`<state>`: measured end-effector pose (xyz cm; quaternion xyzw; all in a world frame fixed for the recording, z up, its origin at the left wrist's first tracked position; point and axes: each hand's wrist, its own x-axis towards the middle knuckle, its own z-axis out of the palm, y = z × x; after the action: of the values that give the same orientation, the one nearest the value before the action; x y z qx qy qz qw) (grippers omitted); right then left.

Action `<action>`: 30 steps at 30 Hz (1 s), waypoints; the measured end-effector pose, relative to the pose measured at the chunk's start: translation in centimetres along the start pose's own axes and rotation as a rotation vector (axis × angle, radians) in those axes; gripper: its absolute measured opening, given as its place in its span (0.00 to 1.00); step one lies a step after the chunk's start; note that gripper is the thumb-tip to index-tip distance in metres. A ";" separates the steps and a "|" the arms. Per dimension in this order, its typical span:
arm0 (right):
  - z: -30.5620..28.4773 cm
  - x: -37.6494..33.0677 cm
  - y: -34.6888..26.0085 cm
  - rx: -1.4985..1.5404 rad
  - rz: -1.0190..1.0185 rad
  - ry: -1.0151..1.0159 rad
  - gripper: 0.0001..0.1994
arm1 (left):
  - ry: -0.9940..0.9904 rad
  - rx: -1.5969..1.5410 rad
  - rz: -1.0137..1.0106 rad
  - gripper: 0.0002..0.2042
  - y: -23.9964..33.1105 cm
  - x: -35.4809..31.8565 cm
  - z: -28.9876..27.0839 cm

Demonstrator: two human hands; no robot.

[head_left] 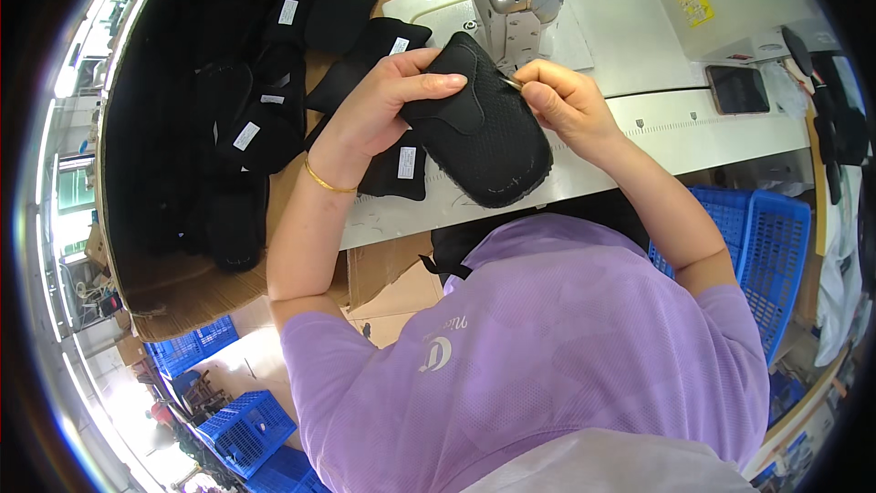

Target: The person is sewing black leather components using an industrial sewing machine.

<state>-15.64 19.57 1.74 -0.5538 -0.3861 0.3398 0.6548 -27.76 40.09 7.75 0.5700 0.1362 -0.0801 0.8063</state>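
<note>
A black shoe upper (497, 146) with a rounded toe and a perforated surface is held up over the white table. Gripping its left edge is my left hand (388, 96), the thumb lying on top of the material. My right hand (570, 108) pinches a small, thin metal tool (511, 83), its tip against the upper's right edge; its exact kind is too small to tell. Just left of the upper, several black pieces with white labels (408, 162) lie partly on the table and on cardboard.
A sewing machine (520, 14) stands at the back, beyond the upper. A cardboard box (187, 301) full of black pieces is on the left. A phone (739, 89) lies on the table at right. Blue crates (776, 246) stand at right and lower left.
</note>
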 end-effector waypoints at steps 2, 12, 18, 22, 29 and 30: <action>0.0 0.2 -0.2 -0.249 -0.185 0.036 0.14 | -0.011 0.003 -0.007 0.12 0.0 0.2 -0.3; -8.2 -1.4 -1.9 -0.230 0.458 -0.092 0.09 | 0.590 1.243 0.432 0.20 -1.5 0.9 -1.0; -12.5 3.6 -4.7 -0.742 0.126 0.324 0.17 | 0.820 1.842 0.484 0.29 -2.7 2.9 -3.9; -9.7 3.8 -3.4 -0.836 0.022 0.339 0.19 | 0.797 1.973 0.237 0.11 -2.5 3.8 -5.2; -1.5 0.6 -3.0 -0.748 -0.451 0.220 0.15 | 0.425 0.713 0.385 0.14 5.8 -0.9 -2.2; -0.4 0.3 -3.0 -0.709 -0.483 0.218 0.14 | 0.197 0.380 0.298 0.17 6.1 -1.1 -1.7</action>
<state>-15.06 19.22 4.66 -0.6707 -0.5259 -0.0365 0.5218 -27.31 43.75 13.07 0.7302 0.1110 0.0712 0.6704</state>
